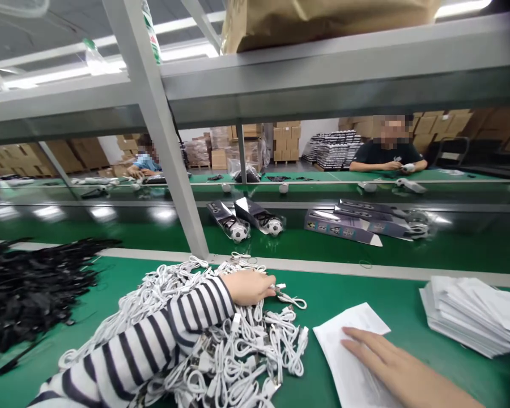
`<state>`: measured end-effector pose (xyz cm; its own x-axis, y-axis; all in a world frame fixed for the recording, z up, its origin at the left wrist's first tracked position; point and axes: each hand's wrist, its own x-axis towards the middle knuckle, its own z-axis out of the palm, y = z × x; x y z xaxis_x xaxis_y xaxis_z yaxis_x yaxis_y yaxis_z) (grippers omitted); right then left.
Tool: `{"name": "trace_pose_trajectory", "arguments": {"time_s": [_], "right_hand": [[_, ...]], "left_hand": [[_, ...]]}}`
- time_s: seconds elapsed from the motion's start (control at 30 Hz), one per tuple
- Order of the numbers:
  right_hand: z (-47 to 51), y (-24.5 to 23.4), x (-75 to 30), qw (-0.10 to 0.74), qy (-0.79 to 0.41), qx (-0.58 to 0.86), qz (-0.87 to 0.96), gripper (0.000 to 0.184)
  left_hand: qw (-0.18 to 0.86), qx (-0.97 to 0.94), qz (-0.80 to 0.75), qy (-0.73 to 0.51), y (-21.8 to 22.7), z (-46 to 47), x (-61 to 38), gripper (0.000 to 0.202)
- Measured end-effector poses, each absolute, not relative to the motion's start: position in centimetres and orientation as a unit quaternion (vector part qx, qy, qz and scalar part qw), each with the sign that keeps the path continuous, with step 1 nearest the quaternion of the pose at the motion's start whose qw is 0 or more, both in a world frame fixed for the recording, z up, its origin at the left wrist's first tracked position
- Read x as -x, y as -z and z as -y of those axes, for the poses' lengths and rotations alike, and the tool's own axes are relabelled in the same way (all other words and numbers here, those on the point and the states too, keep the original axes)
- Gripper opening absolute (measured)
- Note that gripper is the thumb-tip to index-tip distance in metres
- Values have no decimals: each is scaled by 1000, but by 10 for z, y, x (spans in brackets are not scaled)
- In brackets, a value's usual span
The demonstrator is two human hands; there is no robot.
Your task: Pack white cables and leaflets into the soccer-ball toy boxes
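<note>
Though partly blocking the view, steel rack (323, 85) across 12 o'clock, with brown parcel (323, 20) on top. Green bench (391, 289) from 3 round to 9 o'clock, nearest the camera; green shelf (450, 249) just beyond it, under the rack. Cartons (284, 141) stacked far off at 1 and 10 o'clock. Two co-workers at a further bench: one seated at 2 o'clock (386, 153), hands together over a small white item (408, 168); one at 10 o'clock (147, 156), partly behind the rack upright.

On the near bench: white cable heap (238, 345) at 6 o'clock, black cable heap (29, 289) at 8 o'clock, paper stack (471, 314) fanned at 4 o'clock. On the shelf: four or so printed boxes (344, 224) at 3 o'clock, overlapping.

Single paper sheet (348, 351) at 5 o'clock, just right of the white heap. Right hand (378, 357) flat on that sheet, fingers spread. Left hand (249, 286) at 6 o'clock, in striped sleeve (153, 340), lying across the white heap, fingertips (270, 286) pinching loose cable (291, 301) near its plug. Two small soccer balls (239, 232) on the shelf, just below centre, each in an open box.
</note>
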<state>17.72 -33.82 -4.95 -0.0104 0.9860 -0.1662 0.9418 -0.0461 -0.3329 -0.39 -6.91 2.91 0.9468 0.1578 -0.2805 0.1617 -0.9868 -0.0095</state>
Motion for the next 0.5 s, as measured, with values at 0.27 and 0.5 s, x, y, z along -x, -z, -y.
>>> {"name": "trace_pose_trajectory", "arguments": {"time_s": [0.27,0.5], "right_hand": [[359,80,-220,215,-210,754,584,71],[347,128,-247,208,-47,791,573,60]], "left_hand": [[-94,-995,-41,-5,-19,78,-4,22],[-94,-995,3,43,-10,79,-22,33]]}}
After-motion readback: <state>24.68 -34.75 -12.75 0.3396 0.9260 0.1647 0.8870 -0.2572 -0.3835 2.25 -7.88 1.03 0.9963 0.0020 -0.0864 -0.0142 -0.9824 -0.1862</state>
